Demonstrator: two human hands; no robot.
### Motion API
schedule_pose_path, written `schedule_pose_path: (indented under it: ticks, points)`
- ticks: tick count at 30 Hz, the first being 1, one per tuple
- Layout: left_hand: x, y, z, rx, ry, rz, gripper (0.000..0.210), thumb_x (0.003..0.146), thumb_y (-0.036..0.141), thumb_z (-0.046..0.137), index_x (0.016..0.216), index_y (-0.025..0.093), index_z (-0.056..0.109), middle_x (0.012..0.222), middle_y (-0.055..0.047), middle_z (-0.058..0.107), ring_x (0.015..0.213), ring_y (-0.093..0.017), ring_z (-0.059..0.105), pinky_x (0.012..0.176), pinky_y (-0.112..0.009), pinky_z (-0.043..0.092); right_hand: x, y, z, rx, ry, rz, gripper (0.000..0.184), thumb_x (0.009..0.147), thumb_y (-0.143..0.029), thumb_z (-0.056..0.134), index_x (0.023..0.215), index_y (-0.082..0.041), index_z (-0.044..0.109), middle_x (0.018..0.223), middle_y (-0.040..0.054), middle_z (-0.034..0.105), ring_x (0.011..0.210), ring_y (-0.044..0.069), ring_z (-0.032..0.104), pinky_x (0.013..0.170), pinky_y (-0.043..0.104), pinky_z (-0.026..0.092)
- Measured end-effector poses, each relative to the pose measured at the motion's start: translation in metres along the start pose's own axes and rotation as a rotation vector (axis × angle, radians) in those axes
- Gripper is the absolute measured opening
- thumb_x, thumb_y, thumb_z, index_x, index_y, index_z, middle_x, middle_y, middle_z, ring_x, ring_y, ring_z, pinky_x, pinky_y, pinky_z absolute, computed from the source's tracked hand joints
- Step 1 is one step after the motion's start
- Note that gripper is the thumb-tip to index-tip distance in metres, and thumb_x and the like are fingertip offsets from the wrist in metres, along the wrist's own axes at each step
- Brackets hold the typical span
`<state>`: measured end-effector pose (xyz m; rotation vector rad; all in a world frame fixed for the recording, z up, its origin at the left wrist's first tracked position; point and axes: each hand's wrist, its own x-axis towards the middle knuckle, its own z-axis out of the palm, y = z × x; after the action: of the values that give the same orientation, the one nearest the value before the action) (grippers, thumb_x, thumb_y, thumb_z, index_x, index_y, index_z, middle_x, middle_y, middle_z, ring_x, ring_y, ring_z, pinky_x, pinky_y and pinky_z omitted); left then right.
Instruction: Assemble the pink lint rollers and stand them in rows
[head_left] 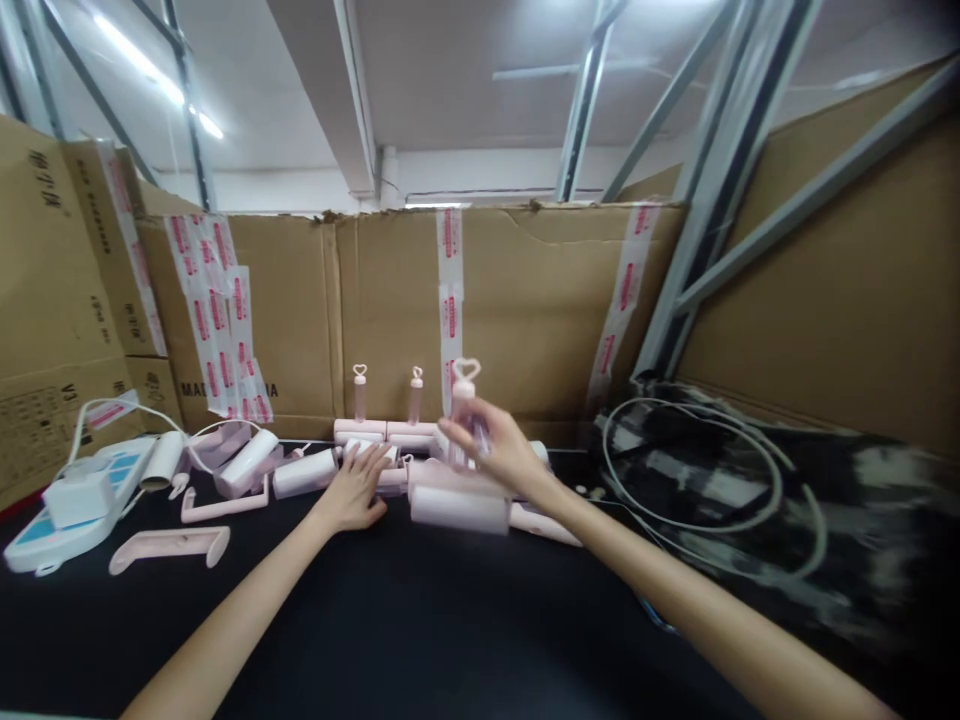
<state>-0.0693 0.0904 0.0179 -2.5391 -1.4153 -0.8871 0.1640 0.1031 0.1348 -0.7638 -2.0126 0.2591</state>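
My right hand [491, 440] is closed around a see-through pink tube with a heart-shaped loop on top [465, 378], held upright above the row of rollers. Below it lies a pale pink roller with a white roll [460, 508], slightly blurred. My left hand [356, 490] lies with fingers spread on a white roll [373, 452] among the pink parts. Behind the hands, two similar heart-topped tubes, a left one [360, 395] and a right one [416, 397], stand upright on pink-and-white rollers [361, 430]. Another white roll [306, 473] lies left of my left hand.
A pink handle frame [171, 546] lies on the black table surface [450, 620] at left. Beyond it are a white power strip [82, 510] with a plugged-in adapter and cable. A coiled white cable [694, 460] lies on dark patterned cloth at right. Taped cardboard [390, 300] walls the back.
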Motion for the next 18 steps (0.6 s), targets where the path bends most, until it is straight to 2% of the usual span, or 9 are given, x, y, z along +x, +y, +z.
schedule_pose_path:
  ticks: [2, 4, 5, 6, 9, 11, 14, 16, 18]
  points:
    - [-0.006, 0.013, 0.000, -0.071, 0.025, 0.015, 0.067, 0.073, 0.018, 0.054, 0.134, 0.013, 0.026, 0.143, -0.019, 0.028, 0.135, -0.033, 0.018, 0.108, -0.057, 0.009, -0.033, 0.012, -0.002, -0.002, -0.085, 0.054, 0.025, 0.078, -0.041, 0.059, 0.072, -0.017, 0.054, 0.059, -0.0027, 0.052, 0.054, 0.012, 0.046, 0.053, 0.023, 0.034]
    - [-0.016, 0.034, 0.007, -0.196, 0.011, 0.027, 0.076, 0.075, 0.023, 0.057, 0.137, 0.017, 0.014, 0.141, -0.019, 0.029, 0.130, -0.031, 0.030, 0.105, -0.052, 0.025, -0.058, 0.022, 0.002, 0.017, -0.109, 0.108, 0.024, 0.078, -0.039, 0.059, 0.071, -0.017, 0.054, 0.058, -0.0029, 0.052, 0.053, 0.012, 0.046, 0.051, 0.023, 0.034]
    - [-0.021, 0.045, 0.013, -0.287, -0.017, 0.026, 0.083, 0.074, 0.029, 0.061, 0.138, 0.018, 0.008, 0.139, -0.019, 0.030, 0.124, -0.029, 0.039, 0.100, -0.047, 0.035, -0.068, 0.026, 0.005, 0.027, -0.104, 0.128, 0.023, 0.079, -0.038, 0.058, 0.071, -0.017, 0.053, 0.059, -0.0026, 0.052, 0.053, 0.012, 0.047, 0.050, 0.023, 0.035]
    - [-0.026, 0.055, 0.020, -0.514, -0.051, -0.019, 0.095, 0.068, 0.032, 0.069, 0.137, 0.019, 0.006, 0.138, -0.020, 0.031, 0.118, -0.029, 0.045, 0.096, -0.045, 0.040, -0.075, 0.029, 0.008, 0.043, -0.091, 0.136, 0.023, 0.080, -0.038, 0.057, 0.071, -0.017, 0.053, 0.059, -0.0022, 0.053, 0.053, 0.013, 0.048, 0.050, 0.023, 0.036]
    - [-0.034, 0.078, 0.035, -0.818, -0.138, -0.215, 0.084, 0.066, 0.035, 0.073, 0.131, 0.020, 0.020, 0.127, -0.016, 0.043, 0.112, -0.027, 0.050, 0.096, -0.044, 0.039, -0.087, 0.030, 0.013, 0.110, -0.059, 0.121, 0.022, 0.084, -0.037, 0.054, 0.076, -0.017, 0.051, 0.063, -0.0015, 0.055, 0.055, 0.013, 0.051, 0.053, 0.024, 0.040]
    - [-0.034, 0.083, 0.037, -0.826, -0.167, -0.274, 0.067, 0.070, 0.032, 0.070, 0.123, 0.020, 0.032, 0.118, -0.012, 0.050, 0.110, -0.026, 0.050, 0.097, -0.043, 0.037, -0.089, 0.027, 0.014, 0.153, -0.044, 0.098, 0.019, 0.084, -0.036, 0.055, 0.080, -0.018, 0.051, 0.064, -0.0014, 0.056, 0.057, 0.014, 0.053, 0.055, 0.025, 0.042]
    - [-0.029, 0.081, 0.031, -0.714, -0.147, -0.286, 0.054, 0.069, 0.032, 0.070, 0.115, 0.020, 0.042, 0.109, -0.009, 0.053, 0.103, -0.025, 0.051, 0.093, -0.043, 0.039, -0.086, 0.021, 0.010, 0.186, 0.011, 0.073, 0.018, 0.081, -0.034, 0.060, 0.078, -0.018, 0.052, 0.062, -0.0023, 0.055, 0.054, 0.013, 0.052, 0.054, 0.025, 0.043]
    - [-0.027, 0.078, 0.029, -0.613, -0.154, -0.296, 0.051, 0.067, 0.036, 0.070, 0.109, 0.019, 0.047, 0.102, -0.008, 0.053, 0.098, -0.025, 0.050, 0.090, -0.044, 0.040, -0.079, 0.019, 0.001, 0.203, 0.108, 0.083, 0.019, 0.081, -0.034, 0.058, 0.074, -0.018, 0.052, 0.059, -0.0031, 0.053, 0.051, 0.012, 0.050, 0.050, 0.024, 0.042]
    - [-0.028, 0.075, 0.031, -0.571, -0.190, -0.322, 0.050, 0.067, 0.040, 0.069, 0.107, 0.018, 0.049, 0.099, -0.007, 0.052, 0.094, -0.025, 0.050, 0.090, -0.044, 0.040, -0.069, 0.019, -0.013, 0.202, 0.286, 0.103, 0.020, 0.085, -0.035, 0.053, 0.074, -0.018, 0.051, 0.060, -0.0033, 0.051, 0.051, 0.011, 0.048, 0.049, 0.023, 0.041]
